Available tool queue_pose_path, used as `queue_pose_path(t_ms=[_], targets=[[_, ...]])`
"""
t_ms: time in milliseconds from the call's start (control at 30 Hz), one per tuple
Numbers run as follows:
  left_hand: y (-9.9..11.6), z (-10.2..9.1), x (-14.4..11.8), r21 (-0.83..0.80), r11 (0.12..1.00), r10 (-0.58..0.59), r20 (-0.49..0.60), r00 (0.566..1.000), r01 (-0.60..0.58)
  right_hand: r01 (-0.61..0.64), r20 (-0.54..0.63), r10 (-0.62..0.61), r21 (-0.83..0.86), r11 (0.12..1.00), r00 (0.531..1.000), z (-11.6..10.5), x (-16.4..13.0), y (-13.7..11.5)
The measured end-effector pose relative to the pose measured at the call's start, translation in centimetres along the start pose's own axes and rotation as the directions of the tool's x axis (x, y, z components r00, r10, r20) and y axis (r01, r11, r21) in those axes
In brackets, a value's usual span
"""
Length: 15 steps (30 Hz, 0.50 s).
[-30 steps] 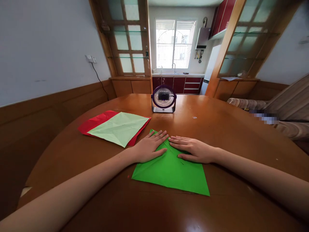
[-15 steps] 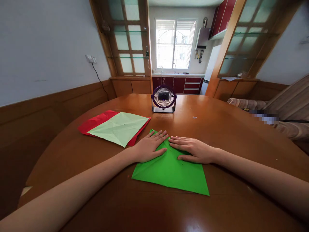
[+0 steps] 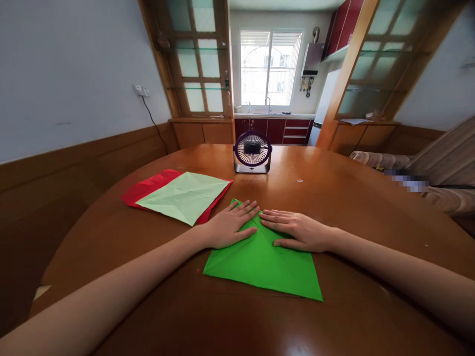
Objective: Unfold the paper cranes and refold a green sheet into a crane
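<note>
A folded sheet of bright green paper lies flat on the table in front of me. My left hand rests palm down on its upper left part, fingers stretched and thumb spread. On the upper right part lies my right hand, also flat, with its fingers stretched towards the left hand. The fingertips of both hands nearly meet over a fold near the top of the paper. Parts of the upper edges are hidden under the hands.
A creased pale green sheet lies over red paper at the left. A small purple fan stands at the far side of the round-edged wooden table. A cushioned seat is off to the right.
</note>
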<state>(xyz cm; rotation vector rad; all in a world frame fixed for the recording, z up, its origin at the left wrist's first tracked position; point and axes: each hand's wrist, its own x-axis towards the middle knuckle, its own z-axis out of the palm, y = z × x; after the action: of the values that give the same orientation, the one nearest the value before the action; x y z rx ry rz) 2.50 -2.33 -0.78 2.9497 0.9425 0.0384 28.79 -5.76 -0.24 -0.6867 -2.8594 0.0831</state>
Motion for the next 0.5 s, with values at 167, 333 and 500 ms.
queue_pose_path(t_ms=[167, 333, 500], targets=[[-0.19, 0.20, 0.11, -0.003, 1.000, -0.001, 0.004, 1.000, 0.001, -0.025, 0.030, 0.023, 0.052, 0.998, 0.999, 0.03, 0.04, 0.11], [-0.28, 0.24, 0.11, -0.004, 1.000, 0.001, -0.003, 1.000, -0.001, -0.011, 0.006, 0.011, 0.106, 0.994, 1.000, 0.06, -0.09, 0.23], [-0.40, 0.44, 0.11, -0.009, 1.000, 0.008, -0.008, 1.000, -0.008, 0.002, 0.026, -0.004, 0.083, 0.997, 1.000, 0.02, -0.30, 0.20]])
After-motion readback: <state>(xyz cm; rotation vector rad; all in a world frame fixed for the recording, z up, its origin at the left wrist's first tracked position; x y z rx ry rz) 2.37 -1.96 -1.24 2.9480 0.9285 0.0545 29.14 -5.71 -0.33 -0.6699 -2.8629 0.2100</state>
